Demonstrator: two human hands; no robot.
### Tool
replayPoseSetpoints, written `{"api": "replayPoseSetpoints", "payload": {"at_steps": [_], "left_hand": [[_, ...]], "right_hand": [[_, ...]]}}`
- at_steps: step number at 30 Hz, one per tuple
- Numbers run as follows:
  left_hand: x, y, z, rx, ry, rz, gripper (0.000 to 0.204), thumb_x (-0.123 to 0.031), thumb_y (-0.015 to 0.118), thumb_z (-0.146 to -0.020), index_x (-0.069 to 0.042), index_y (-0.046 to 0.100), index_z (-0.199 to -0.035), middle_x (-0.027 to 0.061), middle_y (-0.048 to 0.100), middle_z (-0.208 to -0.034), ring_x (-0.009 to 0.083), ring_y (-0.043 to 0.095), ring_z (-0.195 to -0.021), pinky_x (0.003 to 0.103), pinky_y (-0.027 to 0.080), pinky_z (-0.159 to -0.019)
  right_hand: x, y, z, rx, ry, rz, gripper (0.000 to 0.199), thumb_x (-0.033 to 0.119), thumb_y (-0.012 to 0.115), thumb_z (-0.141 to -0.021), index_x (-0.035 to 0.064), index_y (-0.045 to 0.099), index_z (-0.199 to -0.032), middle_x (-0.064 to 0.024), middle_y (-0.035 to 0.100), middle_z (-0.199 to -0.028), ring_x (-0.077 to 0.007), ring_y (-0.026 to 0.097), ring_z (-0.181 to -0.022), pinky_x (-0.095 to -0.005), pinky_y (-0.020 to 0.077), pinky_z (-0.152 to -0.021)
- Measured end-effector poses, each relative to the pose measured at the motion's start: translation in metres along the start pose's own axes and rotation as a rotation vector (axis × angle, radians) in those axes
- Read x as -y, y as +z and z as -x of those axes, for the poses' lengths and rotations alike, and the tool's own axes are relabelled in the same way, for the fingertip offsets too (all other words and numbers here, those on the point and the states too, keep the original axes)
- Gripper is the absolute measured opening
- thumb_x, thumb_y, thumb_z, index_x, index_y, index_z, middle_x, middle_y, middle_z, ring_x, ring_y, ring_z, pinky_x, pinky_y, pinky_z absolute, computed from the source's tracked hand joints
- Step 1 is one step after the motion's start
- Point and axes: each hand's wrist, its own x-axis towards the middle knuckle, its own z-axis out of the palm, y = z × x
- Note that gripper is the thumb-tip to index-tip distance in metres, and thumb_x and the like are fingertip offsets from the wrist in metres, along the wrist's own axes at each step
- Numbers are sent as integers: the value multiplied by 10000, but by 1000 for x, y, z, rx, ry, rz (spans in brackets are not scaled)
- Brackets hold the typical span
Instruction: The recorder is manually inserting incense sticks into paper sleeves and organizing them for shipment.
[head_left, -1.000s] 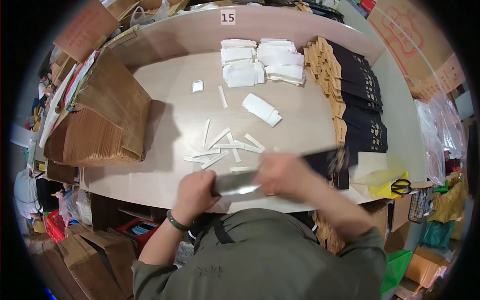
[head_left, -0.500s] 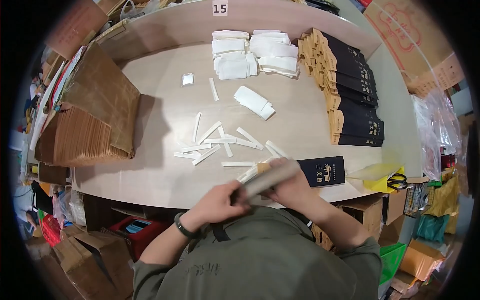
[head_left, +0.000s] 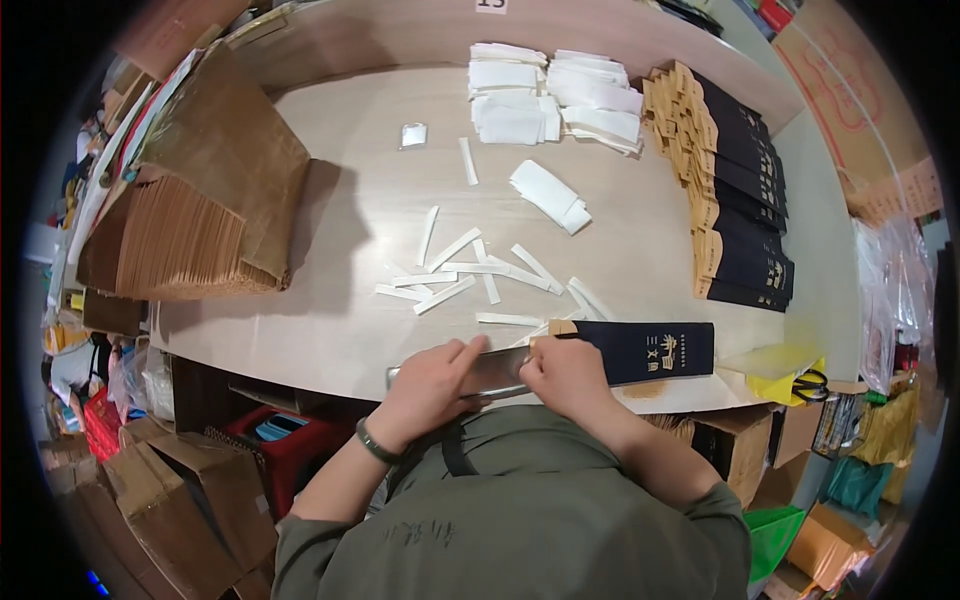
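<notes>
A long, flat silvery strip (head_left: 497,371) lies level between my hands at the table's front edge. My left hand (head_left: 430,392) grips its left part, with the index finger stretched along it. At the strip's right end my right hand (head_left: 568,376) is closed, thumb and bent fingers pinching it. Right beside that hand, and partly behind it, a dark blue paper sleeve (head_left: 655,350) with a tan end and gold print lies flat. Several narrow white paper strips (head_left: 455,250) are scattered beyond my hands.
Folded white papers (head_left: 510,115) are stacked at the back, with a smaller bundle (head_left: 551,196) nearer. Overlapping dark sleeves (head_left: 745,220) line the right side. A carton of brown card pieces (head_left: 215,180) stands left. Black-handled scissors (head_left: 810,383) lie at the right edge.
The silvery strip was tilted and blurred above the table; now it is lowered, nearly level. My right hand has come down with it. The whole view has shifted slightly.
</notes>
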Motion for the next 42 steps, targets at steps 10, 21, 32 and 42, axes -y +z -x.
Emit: {"api": "replayPoseSetpoints", "payload": {"at_steps": [10, 21, 32, 42], "left_hand": [[87, -38, -45, -245, -51, -154, 834, -364, 739, -808, -25, 352, -1463, 268, 356, -1484, 437, 321, -1393, 500, 251, -1162], [15, 16, -130, 102, 476, 154, 667, -341, 555, -949, -16, 320, -1482, 226, 307, -1540, 376, 307, -1422, 498, 215, -1188], [72, -24, -117, 8, 329, -235, 648, -433, 442, -980, -29, 359, -1479, 179, 331, -1551, 326, 284, -1449, 475, 166, -1206], [52, -8, -142, -79, 336, -104, 519, -237, 481, -960, -84, 419, -1452, 164, 382, -1519, 350, 353, -1408, 477, 250, -1179]], "right_hand": [[-2, -19, -79, -226, -404, 139, 273, 270, 729, -806, 69, 625, -960, -162, 588, -1054, -349, 577, -1002, -421, 493, -816], [-86, -76, -73, -33, -341, 147, 166, 139, 721, -770, 67, 598, -857, -106, 601, -930, -325, 596, -923, -431, 502, -773], [-62, -40, -63, -136, -575, 80, 200, 178, 750, -790, 71, 697, -949, -179, 649, -1117, -343, 619, -1041, -407, 504, -874], [-44, -24, -82, -183, -3, 195, 358, 147, 692, -780, 11, 549, -1080, -164, 629, -933, -362, 632, -883, -455, 525, -773]]}}
